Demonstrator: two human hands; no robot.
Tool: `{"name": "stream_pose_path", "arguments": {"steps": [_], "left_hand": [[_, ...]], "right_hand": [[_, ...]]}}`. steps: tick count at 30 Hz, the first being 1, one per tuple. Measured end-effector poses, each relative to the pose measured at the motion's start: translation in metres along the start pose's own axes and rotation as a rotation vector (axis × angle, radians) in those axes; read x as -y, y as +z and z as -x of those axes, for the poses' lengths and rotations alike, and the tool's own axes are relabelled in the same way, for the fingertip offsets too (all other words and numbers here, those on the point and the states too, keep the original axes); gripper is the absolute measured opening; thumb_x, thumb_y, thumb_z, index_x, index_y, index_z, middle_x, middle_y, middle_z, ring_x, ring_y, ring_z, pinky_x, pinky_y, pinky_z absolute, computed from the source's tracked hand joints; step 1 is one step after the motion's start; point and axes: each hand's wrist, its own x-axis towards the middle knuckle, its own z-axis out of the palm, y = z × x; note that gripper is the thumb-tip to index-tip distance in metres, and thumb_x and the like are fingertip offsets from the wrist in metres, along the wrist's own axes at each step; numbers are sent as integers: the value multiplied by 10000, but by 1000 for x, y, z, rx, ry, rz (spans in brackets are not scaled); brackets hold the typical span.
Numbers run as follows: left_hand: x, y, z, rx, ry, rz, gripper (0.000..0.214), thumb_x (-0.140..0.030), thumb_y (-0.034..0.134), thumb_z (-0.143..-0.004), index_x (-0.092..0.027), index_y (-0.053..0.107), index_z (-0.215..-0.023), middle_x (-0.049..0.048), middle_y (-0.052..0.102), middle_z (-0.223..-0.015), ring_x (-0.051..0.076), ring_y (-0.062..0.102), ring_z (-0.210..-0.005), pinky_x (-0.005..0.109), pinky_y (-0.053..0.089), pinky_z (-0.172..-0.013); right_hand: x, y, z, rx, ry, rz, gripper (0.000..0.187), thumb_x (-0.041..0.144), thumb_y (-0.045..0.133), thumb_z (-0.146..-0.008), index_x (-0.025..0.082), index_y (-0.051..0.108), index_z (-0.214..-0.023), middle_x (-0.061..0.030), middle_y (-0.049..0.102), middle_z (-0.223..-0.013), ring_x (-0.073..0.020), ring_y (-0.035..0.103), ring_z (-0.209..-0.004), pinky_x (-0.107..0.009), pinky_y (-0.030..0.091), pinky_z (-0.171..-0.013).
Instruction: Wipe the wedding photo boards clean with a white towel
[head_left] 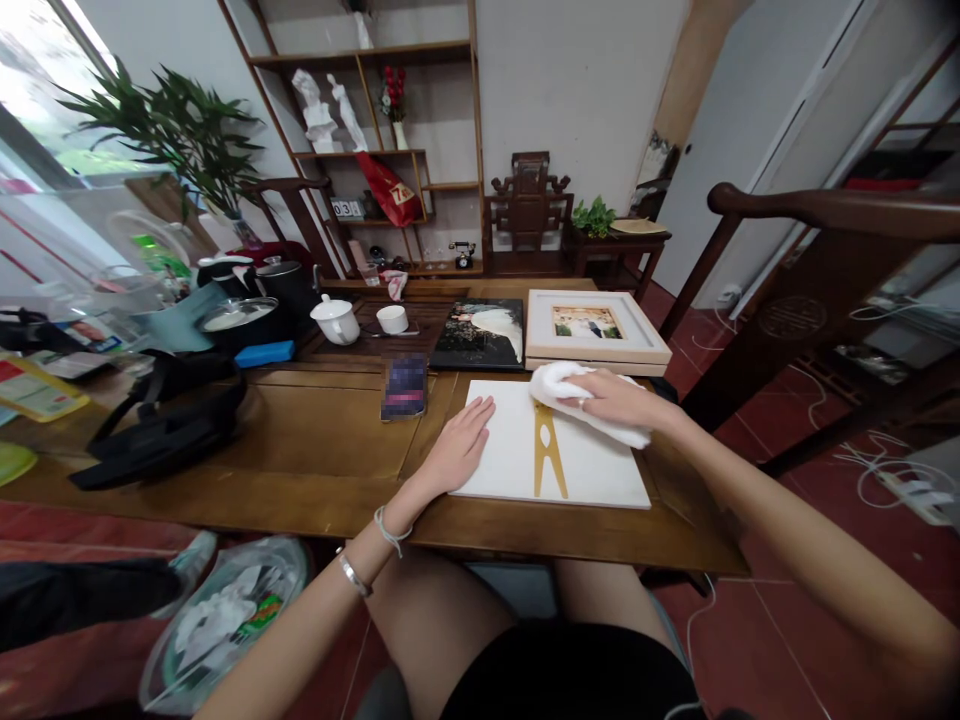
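On the wooden table [330, 440] we have, from the left, a lidded white teapot [337, 322], then our left hand [461, 445], flat on a white panel [495, 470], fingers straight and gripping nothing. A gold A-shaped piece [544, 460] lies mid-panel (legs toward us). Our right hand [611, 397] has its fingers curled over a bunched white towel [556, 381], near a framed photograph [587, 322].

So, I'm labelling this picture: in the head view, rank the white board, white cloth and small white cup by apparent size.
1. White board
2. White cloth, partly covered by the right hand
3. Small white cup
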Motion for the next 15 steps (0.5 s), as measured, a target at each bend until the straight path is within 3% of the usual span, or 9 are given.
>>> {"name": "stream_pose_path", "arguments": {"steps": [5, 12, 15], "left_hand": [[0, 0, 0, -11, 0, -2, 465, -285, 275, -967, -141, 392, -1392, 95, 371, -1487, 211, 272, -1408, 448, 253, -1157], [0, 1, 0, -1, 8, -10, 475, -280, 270, -968, -107, 384, -1395, 107, 362, -1491, 206, 262, -1412, 415, 239, -1166], [0, 1, 0, -3, 9, -9, 475, -284, 275, -966, -115, 379, -1398, 107, 357, -1493, 212, 257, -1413, 433, 245, -1161]], "right_hand": [[-17, -2, 44, 11, 128, 64, 459, 134, 398, -770, 177, 580, -1188, -92, 600, -1227, -277, 549, -1037, -424, 425, -902], [44, 5, 101, 146, 0, -16, 400, 106, 466, -701, 233, 642, -1037, -65, 626, -1126, -267, 537, -1101, -377, 426, -924], [51, -1, 110, 211, -21, -76, 402, 108, 481, -692, 254, 652, -1025, -49, 640, -1107, -262, 559, -1070, -359, 449, -884]]}}
